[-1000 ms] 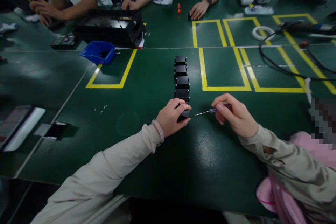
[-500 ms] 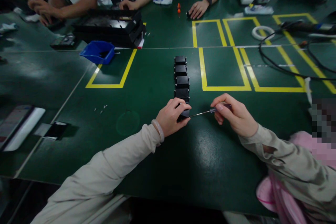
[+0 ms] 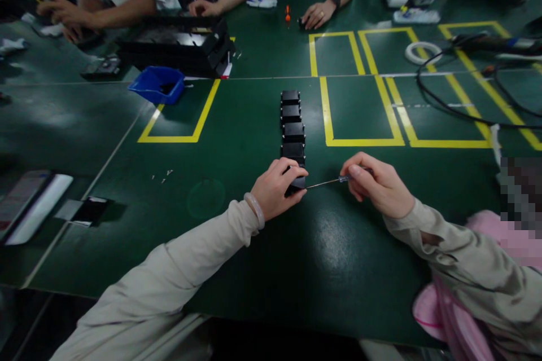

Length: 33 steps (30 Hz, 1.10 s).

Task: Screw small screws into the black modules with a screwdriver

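My left hand (image 3: 277, 189) is closed around a small black block (image 3: 298, 182), the nearest in a column of similar blocks. The others, such as the black block (image 3: 293, 150) just beyond, have small silvery screw-like ends at their sides. In my right hand (image 3: 375, 183) is a screwdriver (image 3: 324, 183), its handle mostly covered by my fingers. Its thin shaft points left, and the tip meets the near right corner of the held block. Whether the tip sits in a screw is too small to tell.
Several tiny screws (image 3: 164, 175) lie on the green table (image 3: 245, 271) to the left. Farther back are a blue bin (image 3: 158, 82) and black trays (image 3: 178, 42). A black cable (image 3: 440, 98) and white ring (image 3: 423, 53) lie right. Co-workers' hands (image 3: 317, 14) rest across the table.
My right hand has shifted very slightly, and its fingers hide more of the screwdriver handle. My left hand and the block stay where they were.
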Tool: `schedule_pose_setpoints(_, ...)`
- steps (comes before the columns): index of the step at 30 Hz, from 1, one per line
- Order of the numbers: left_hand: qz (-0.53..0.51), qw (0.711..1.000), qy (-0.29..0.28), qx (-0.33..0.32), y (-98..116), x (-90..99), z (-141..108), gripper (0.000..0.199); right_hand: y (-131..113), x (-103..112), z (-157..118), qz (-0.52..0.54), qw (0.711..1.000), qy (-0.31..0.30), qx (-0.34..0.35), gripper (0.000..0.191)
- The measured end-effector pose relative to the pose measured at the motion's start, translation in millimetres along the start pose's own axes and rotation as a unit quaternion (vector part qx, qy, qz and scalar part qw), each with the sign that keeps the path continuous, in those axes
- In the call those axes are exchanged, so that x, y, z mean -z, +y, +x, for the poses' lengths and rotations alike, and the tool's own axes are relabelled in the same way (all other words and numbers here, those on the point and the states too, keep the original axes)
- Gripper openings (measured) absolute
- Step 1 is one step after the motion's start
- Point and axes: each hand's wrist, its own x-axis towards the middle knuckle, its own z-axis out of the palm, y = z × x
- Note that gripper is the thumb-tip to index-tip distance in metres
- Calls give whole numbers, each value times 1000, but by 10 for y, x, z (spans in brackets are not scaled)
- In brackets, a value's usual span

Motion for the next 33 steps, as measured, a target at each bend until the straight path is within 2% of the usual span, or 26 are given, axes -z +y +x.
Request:
schedule_pose_setpoints(7,1,1000,2,1,7,6,-4,28,8,-6,7,-3,1000,8,25,16)
schedule_pose_setpoints(13,-1,1000,-1,2,3,6,1,28,-11,-12,9,-2,1000,7,7,20)
schedule_pose_setpoints(18,-1,1000,0,0,4,11,3,27,-17,-16,4,18,999,1,35,16)
schedule_pose_setpoints(23,0,1000,1,3,5,7,5,28,-18,-20,8,9,1000,-4,20,20)
schedule_pose_setpoints(28,0,1000,0,1,5,10,5,28,-35,-26,4,8,999,-4,44,19)
schedule_pose_setpoints(33,3,1000,1,-2,-4,5,-1,28,-20,-30,-4,7,1000,-5,27,21)
